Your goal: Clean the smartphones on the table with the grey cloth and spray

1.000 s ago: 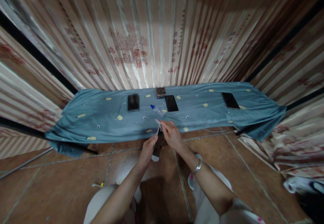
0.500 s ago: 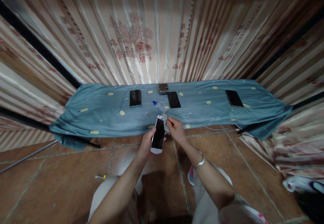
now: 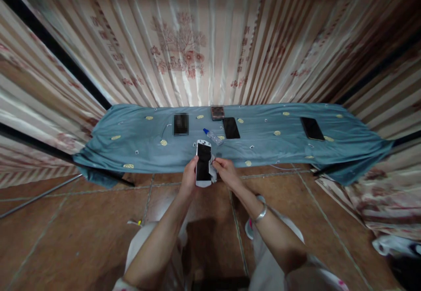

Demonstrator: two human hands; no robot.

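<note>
My left hand (image 3: 189, 173) is closed around the left edge of a white smartphone (image 3: 203, 163), its dark screen facing up. The phone is held at the near edge of the cloth-covered bench. Pinched in my right hand (image 3: 225, 170) is a pale grey cloth (image 3: 213, 170), which lies against the phone's right edge. A small clear bottle (image 3: 215, 137) with a blue cap rests on its side just beyond the phone. The fingers of my left hand behind the phone are hidden.
On the blue bench cover (image 3: 148, 144) lie a black phone (image 3: 231, 128), another phone (image 3: 312, 128) farther right and a blurred dark device (image 3: 181, 124) to the left. A small box (image 3: 217, 113) stands at the back. Striped curtains (image 3: 197, 41) hang behind.
The phone has turned more upright in view and shifted slightly away from me. My right hand has brought the cloth from the phone's top corner down along its right edge.
</note>
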